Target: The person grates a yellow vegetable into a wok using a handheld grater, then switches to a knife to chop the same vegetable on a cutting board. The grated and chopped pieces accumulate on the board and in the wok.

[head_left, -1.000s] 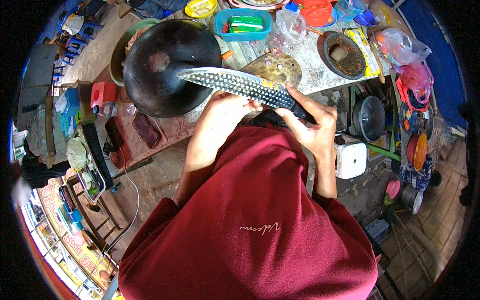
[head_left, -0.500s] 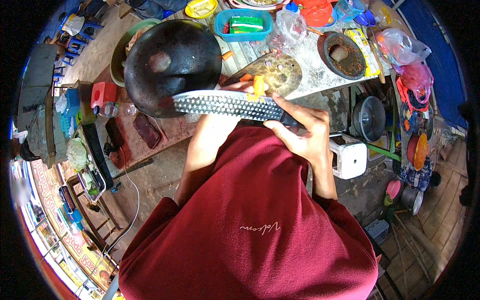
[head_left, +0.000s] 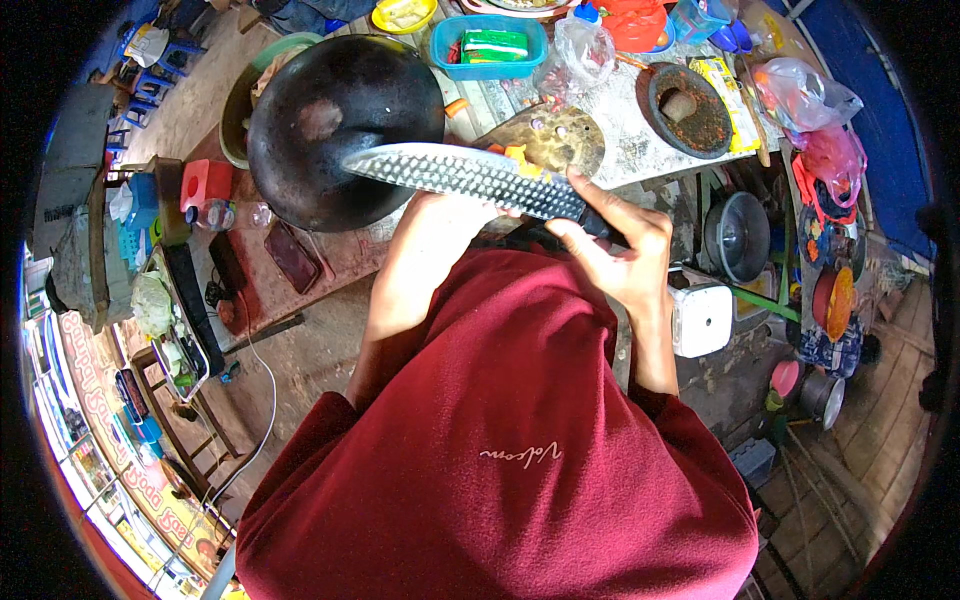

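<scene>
In my right hand (head_left: 628,245) is the black handle of a large kitchen knife (head_left: 455,172). Its dimpled blade points left, across and above my left hand (head_left: 437,232). The blade hides most of my left fingers, which curl around a peeled orange carrot (head_left: 517,157); its cut yellow-orange part shows at the blade's far edge. Just beyond lies a worn round wooden board (head_left: 565,140) with small pale pieces on it. Another orange carrot piece (head_left: 456,107) rests on the table beside the upturned black wok (head_left: 340,135).
A stone mortar (head_left: 690,110) holding a pestle stands to the right on the table (head_left: 625,170). At the back are a teal basin (head_left: 487,70) with green packets and a clear plastic bag (head_left: 583,55). A phone (head_left: 292,258) lies at left; a white stool (head_left: 702,320) stands below right.
The knife has tilted, its tip rising and its handle end dropping slightly right. My right hand has shifted right with it. The blade now covers more of my left fingers and the carrot.
</scene>
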Motion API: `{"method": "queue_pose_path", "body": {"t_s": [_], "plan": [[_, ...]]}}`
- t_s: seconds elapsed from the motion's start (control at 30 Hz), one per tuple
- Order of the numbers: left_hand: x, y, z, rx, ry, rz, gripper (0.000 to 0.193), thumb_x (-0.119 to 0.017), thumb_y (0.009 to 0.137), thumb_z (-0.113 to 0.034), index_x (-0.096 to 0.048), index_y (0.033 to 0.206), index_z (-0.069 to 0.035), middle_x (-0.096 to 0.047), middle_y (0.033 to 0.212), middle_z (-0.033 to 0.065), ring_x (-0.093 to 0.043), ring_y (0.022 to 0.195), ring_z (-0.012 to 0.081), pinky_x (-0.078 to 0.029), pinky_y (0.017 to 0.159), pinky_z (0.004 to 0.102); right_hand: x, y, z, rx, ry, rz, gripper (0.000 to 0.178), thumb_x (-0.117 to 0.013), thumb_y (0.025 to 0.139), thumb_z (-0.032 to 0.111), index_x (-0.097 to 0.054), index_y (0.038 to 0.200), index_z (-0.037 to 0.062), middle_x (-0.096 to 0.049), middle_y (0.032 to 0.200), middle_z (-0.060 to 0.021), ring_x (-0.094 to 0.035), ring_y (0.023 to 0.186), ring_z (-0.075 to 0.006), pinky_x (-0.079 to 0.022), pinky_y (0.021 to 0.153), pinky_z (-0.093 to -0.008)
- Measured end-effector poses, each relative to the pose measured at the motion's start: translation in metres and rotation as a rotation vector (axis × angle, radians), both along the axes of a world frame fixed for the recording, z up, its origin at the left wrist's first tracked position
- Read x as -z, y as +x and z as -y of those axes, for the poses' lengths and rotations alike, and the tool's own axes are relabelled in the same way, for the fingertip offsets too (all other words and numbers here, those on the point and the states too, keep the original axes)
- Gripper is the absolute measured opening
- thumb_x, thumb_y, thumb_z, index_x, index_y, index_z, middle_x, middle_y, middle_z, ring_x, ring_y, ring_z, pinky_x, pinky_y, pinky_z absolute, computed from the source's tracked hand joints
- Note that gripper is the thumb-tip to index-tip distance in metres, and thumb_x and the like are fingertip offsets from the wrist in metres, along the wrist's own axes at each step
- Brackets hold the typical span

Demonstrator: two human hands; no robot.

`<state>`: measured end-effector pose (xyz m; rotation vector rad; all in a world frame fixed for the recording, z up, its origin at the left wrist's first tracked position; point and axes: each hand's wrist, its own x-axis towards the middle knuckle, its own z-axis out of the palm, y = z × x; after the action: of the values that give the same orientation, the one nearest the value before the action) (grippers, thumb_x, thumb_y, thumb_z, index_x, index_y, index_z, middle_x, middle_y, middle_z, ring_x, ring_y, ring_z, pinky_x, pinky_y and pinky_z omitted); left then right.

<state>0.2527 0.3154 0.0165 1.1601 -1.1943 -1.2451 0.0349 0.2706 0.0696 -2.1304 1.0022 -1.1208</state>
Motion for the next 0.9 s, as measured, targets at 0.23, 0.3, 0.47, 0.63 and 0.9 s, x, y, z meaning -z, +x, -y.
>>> {"method": "queue_pose_path", "body": {"t_s": [0.23,0.3,0.47,0.63,0.9], "plan": [[0.001,-0.003,0.002,0.042,0.063,-0.78,0.044,-0.062,0.096,-0.027,-0.057,0.126,0.004,-0.064,0.122,0.0117,-0.061,0.112,0.0198,-0.049,0.098,0.0341,-0.005,-0.002,-0.006,-0.084,0.017,-0.097,0.049,-0.087,0.07,0.017,-0.071,0.113,0.001,-0.073,0.086,-0.018,-0.073,0.07,-0.0206,-0.056,0.064,-0.0304],[0.003,-0.005,0.002,0.001,0.117,-0.484,0.036,-0.062,0.096,-0.019,-0.058,0.123,0.005,-0.066,0.117,0.0112,-0.062,0.109,0.019,-0.051,0.096,0.0333,-0.008,-0.004,-0.004,-0.047,0.027,-0.075,0.048,-0.086,0.069,0.011,-0.07,0.112,-0.0033,-0.074,0.09,-0.0198,-0.074,0.076,-0.0205,-0.057,0.067,-0.0297],[0.007,-0.009,0.001,-0.019,-0.052,-0.336,0.032,-0.056,0.098,-0.014,-0.057,0.124,0.006,-0.065,0.116,0.0129,-0.062,0.109,0.02,-0.051,0.095,0.0336,-0.007,-0.007,-0.008,-0.036,0.101,-0.055,0.048,-0.086,0.069,0.01,-0.07,0.113,-0.0028,-0.074,0.091,-0.0182,-0.073,0.073,-0.0201,-0.055,0.065,-0.0292],[-0.001,-0.007,0.002,0.025,0.121,-0.459,0.04,-0.06,0.096,-0.023,-0.058,0.125,0.004,-0.064,0.122,0.0142,-0.063,0.109,0.0208,-0.048,0.098,0.0345,-0.003,-0.008,-0.006,-0.042,-0.011,-0.013,0.049,-0.086,0.072,0.019,-0.071,0.116,0.0033,-0.073,0.087,-0.0179,-0.072,0.065,-0.0212,-0.056,0.061,-0.0302],[0.003,-0.008,0.004,0.106,0.0,-0.378,0.031,-0.052,0.101,-0.021,-0.059,0.12,0.002,-0.065,0.118,0.0124,-0.062,0.108,0.0185,-0.049,0.095,0.0308,-0.009,-0.009,-0.012,-0.087,0.073,-0.112,0.05,-0.087,0.069,0.009,-0.07,0.114,-0.0032,-0.074,0.096,-0.0202,-0.074,0.08,-0.0213,-0.057,0.072,-0.0298]]}}
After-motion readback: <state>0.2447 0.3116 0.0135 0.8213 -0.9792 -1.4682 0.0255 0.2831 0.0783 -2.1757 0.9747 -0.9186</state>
